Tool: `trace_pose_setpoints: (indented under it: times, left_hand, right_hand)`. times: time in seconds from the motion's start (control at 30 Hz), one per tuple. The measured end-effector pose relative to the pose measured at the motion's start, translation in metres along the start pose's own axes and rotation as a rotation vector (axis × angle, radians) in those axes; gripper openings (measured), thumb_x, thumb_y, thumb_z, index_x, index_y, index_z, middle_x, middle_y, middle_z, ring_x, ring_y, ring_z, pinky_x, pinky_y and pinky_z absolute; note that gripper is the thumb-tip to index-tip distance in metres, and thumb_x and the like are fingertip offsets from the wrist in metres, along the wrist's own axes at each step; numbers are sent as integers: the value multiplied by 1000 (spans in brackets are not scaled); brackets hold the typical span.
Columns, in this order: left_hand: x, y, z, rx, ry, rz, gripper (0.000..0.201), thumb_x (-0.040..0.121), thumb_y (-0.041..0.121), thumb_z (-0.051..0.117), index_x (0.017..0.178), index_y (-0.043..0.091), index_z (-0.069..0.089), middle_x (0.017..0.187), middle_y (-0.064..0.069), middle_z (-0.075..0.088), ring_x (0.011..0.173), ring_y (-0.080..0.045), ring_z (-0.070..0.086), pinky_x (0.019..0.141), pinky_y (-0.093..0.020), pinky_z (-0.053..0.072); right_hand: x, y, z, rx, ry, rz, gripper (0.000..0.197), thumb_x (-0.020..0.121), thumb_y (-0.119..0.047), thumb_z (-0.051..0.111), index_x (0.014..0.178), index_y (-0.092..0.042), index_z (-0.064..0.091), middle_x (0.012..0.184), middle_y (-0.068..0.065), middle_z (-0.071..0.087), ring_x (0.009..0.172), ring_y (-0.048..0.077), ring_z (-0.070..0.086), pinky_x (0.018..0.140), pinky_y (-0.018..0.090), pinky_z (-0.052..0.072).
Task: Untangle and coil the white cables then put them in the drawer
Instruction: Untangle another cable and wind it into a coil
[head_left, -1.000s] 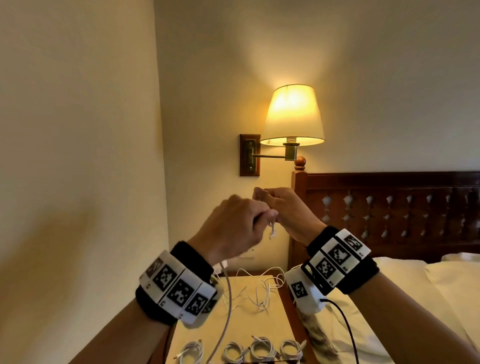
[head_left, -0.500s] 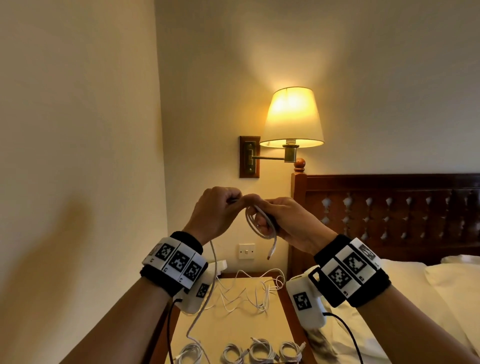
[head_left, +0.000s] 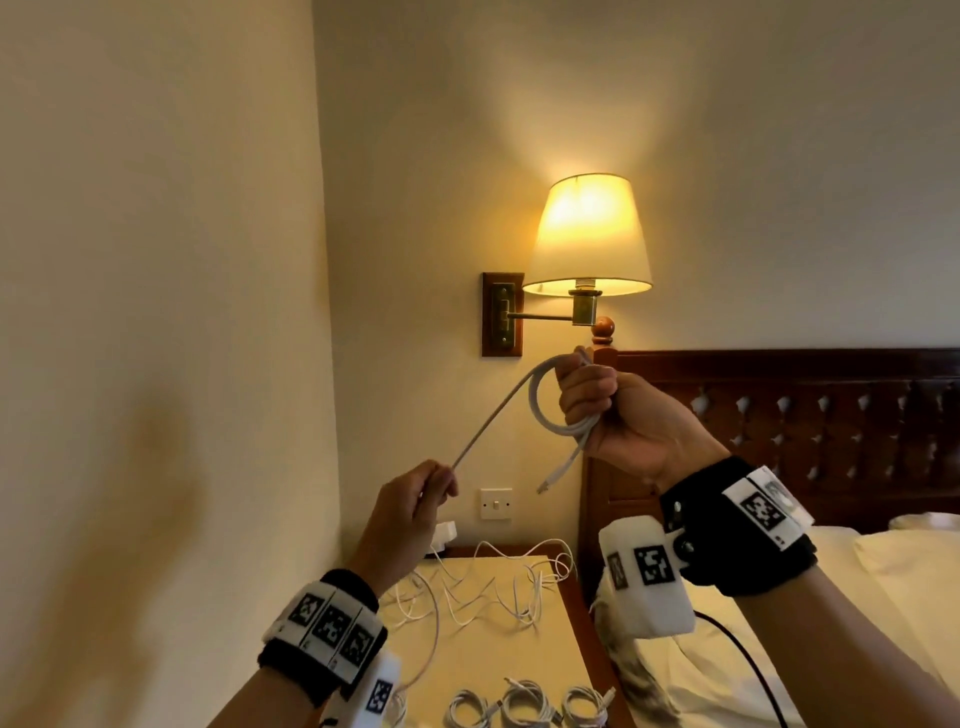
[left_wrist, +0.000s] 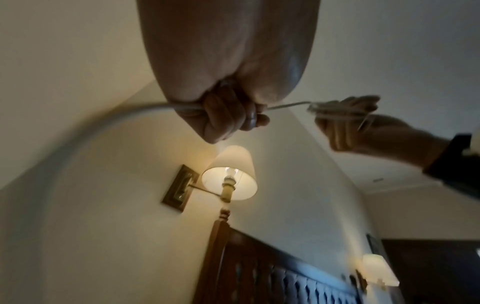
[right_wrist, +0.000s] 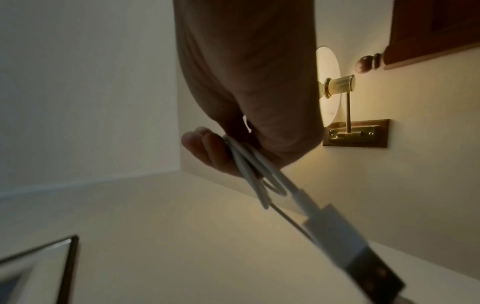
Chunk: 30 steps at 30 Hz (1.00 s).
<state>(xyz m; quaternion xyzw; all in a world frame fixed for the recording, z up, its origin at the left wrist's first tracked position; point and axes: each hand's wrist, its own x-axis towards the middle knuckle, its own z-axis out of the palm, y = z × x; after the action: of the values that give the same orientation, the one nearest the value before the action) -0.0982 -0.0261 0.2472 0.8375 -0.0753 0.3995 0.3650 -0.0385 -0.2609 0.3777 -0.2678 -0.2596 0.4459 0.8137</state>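
My right hand (head_left: 597, 400) is raised in front of the headboard and grips a few loops of a white cable (head_left: 545, 415); its plug end (head_left: 544, 486) dangles below. The same cable runs taut down-left to my left hand (head_left: 431, 486), which pinches it lower down, then hangs to the nightstand. In the left wrist view the left hand (left_wrist: 233, 117) has its fingers curled round the cable (left_wrist: 91, 133). In the right wrist view the loops (right_wrist: 254, 170) lie against the right hand's fingers (right_wrist: 207, 148). A tangle of loose white cables (head_left: 493, 587) lies on the nightstand.
The nightstand top (head_left: 519, 654) has several coiled white cables (head_left: 524, 704) along its near edge. A lit wall lamp (head_left: 587, 234) hangs just above my right hand. The dark wooden headboard (head_left: 779, 415) and bed (head_left: 831, 597) are on the right, a wall close on the left.
The hands were together winding a loop; now the left hand has dropped down-left, sliding along the cable and drawing it taut, while the right hand rose with the loops.
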Motion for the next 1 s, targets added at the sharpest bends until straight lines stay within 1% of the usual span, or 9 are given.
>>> trace_pose_setpoints:
  times: [0.07,0.13,0.27,0.37,0.5,0.6,0.73,0.9,1.0]
  left_hand:
    - [-7,-4,2,57,-2,-5,31,101,32,42,72,24,52,62,4,51,60,-12,50,60,-29,42]
    - [-7,8,2,130,-75,27,32,99,29,46,68,25,51,57,9,49,56,-8,49,55,-22,39]
    - [-4,58,-2,210,-316,229,32,100,32,46,71,22,55,62,8,57,58,-13,55,57,-29,46]
    - [2,96,-12,176,-248,347,31,99,37,45,77,20,58,62,11,55,54,-11,53,51,-17,37]
    - [14,115,-18,243,-146,436,27,97,36,47,92,19,67,67,23,50,53,0,50,56,-5,32]
    - [27,112,-20,388,-52,470,26,97,38,45,90,21,63,69,20,50,54,3,46,57,-11,38]
    - [42,104,-23,501,46,433,31,98,44,39,90,23,60,69,17,51,58,-3,49,55,-20,41]
    - [51,87,-19,431,78,288,27,94,47,50,80,25,51,57,14,46,51,-5,46,51,-20,35]
    - [55,72,-17,287,74,200,41,90,58,38,69,25,48,53,10,44,48,-7,43,52,-22,34]
  right_hand:
    - [0,1,4,-19,22,-9,23,98,-23,48,85,-9,60,55,-5,52,45,4,53,45,13,44]
    - [2,5,6,-116,79,-82,23,98,-24,44,87,-10,59,59,-5,53,49,5,55,48,13,46]
    - [8,13,6,-669,175,-263,30,103,-26,40,93,-6,60,73,4,64,68,15,67,64,23,54]
    - [10,24,10,-1032,199,-323,32,103,-24,40,96,0,59,76,8,71,74,20,72,65,23,55]
    - [13,32,4,-1331,241,-380,33,102,-26,44,89,-4,65,66,0,66,60,6,65,61,18,48]
    - [10,37,0,-1298,156,-332,36,102,-23,42,93,1,67,70,5,69,64,11,68,61,19,52]
    - [8,38,1,-1156,121,-263,37,104,-22,36,89,-4,64,65,4,63,60,15,63,59,22,49]
    - [12,42,-6,-682,113,-115,36,105,-25,33,93,-4,60,58,-1,47,51,9,45,50,17,42]
    - [11,41,-9,-356,12,-56,37,105,-27,30,92,-5,58,56,-4,42,48,7,42,47,17,38]
